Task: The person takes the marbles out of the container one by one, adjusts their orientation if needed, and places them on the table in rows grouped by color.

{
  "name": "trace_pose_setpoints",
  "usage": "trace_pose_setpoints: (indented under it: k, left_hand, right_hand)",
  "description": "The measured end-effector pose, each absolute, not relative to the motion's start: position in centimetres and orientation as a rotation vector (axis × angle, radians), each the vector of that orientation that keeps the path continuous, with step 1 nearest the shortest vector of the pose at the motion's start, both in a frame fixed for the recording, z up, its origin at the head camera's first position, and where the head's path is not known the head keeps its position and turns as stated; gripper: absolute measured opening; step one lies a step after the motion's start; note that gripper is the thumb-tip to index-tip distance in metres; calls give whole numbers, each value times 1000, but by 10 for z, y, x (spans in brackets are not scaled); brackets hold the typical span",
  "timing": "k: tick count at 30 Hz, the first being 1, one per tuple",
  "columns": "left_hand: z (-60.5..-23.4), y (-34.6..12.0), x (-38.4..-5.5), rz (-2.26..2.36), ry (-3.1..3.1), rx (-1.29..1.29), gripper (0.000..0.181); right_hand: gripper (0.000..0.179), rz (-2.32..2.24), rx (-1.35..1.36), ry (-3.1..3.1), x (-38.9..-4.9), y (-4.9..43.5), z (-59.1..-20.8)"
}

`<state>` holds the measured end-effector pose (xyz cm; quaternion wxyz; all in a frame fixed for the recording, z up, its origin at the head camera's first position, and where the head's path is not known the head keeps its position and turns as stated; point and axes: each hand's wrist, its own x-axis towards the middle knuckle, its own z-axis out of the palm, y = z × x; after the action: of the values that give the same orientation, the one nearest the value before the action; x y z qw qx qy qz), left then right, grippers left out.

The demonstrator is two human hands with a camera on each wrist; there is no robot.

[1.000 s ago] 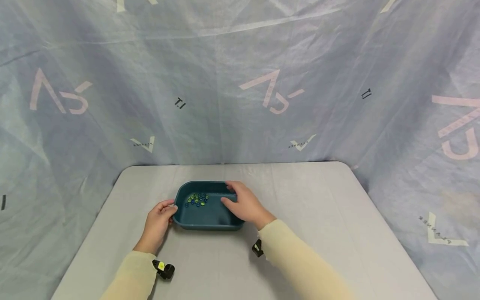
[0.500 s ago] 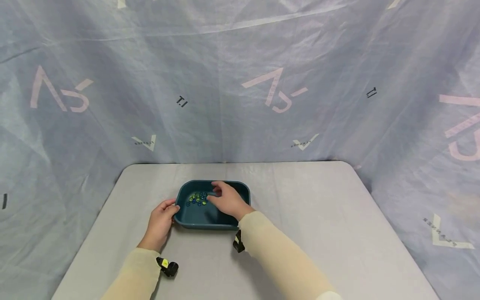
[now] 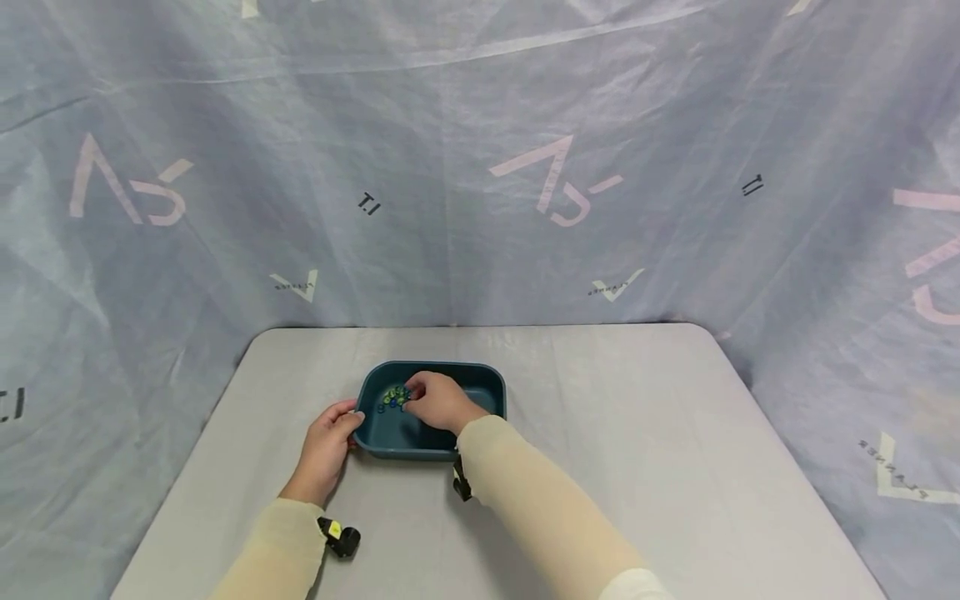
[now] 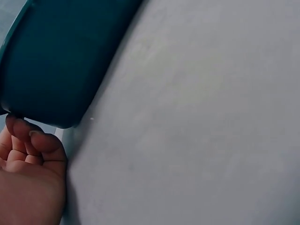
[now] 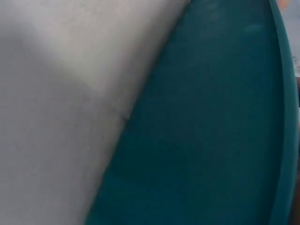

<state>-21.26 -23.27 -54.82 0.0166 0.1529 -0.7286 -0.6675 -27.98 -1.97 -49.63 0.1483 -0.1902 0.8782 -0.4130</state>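
Teal tray [image 3: 405, 455], smooth and round-cornered, sits near the worktop's [image 3: 637, 458] far edge; your left hand [image 3: 325, 446] pinches its left rim, glossy green and blue rounded pieces [image 3: 393, 397] cluster inside its left end, your right hand [image 3: 438, 402] reaches among them, its hold unclear.

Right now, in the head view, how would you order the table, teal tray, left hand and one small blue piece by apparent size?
Largest to smallest:
1. Table
2. Teal tray
3. Left hand
4. Small blue piece
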Motion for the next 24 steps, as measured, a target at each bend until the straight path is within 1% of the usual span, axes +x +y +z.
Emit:
trace_pose_setpoints:
  k: [9,14,24]
  left_hand:
    - [-553,-234,-214,-2078,-2263,487,37]
    - [-553,-234,-216,-2067,-2271,482,37]
    - [-552,-235,-214,-2075,-2262,502,38]
  right_hand:
    - [27,-1323,-412,2551,-287,-18,-515]
    - [26,-1318,-406,2538,-287,-17,-518]
    - [21,-1236,-391,2566,-286,-29,-522]
